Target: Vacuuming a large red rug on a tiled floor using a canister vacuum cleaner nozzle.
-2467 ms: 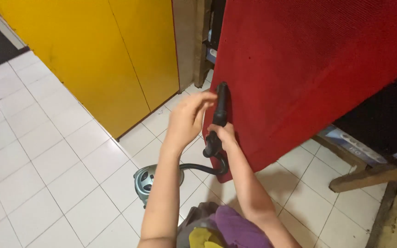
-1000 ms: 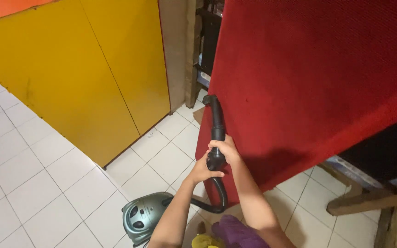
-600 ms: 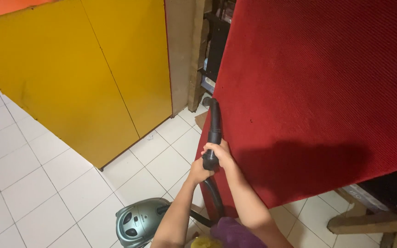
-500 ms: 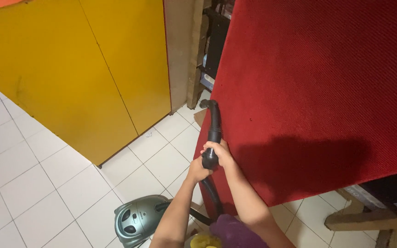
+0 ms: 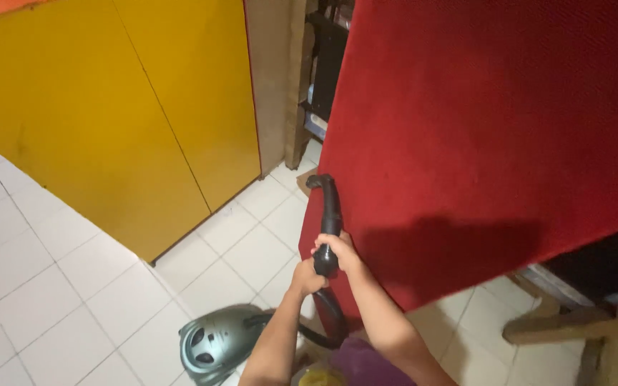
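Note:
A black vacuum hose nozzle (image 5: pixel 329 207) lies against the left edge of a large red carpet (image 5: pixel 481 136) that hangs over a raised surface. My right hand (image 5: pixel 337 250) grips the nozzle's handle from the carpet side. Just below it, my left hand (image 5: pixel 305 277) holds the same handle where the black hose (image 5: pixel 336 318) begins. The hose curves down to a grey-green canister vacuum (image 5: pixel 216 342) on the white tiled floor.
Yellow cabinet doors (image 5: pixel 109 107) stand to the left, with a wooden post (image 5: pixel 296 78) and dark shelving behind the carpet's edge. A wooden beam (image 5: pixel 574 325) lies on the floor at the lower right. Purple and yellow cloth (image 5: pixel 355 361) shows at the bottom.
My left hand came down off the nozzle tip and joined the right on the handle. The nozzle has slid lower along the carpet's left edge, and the view shifted slightly.

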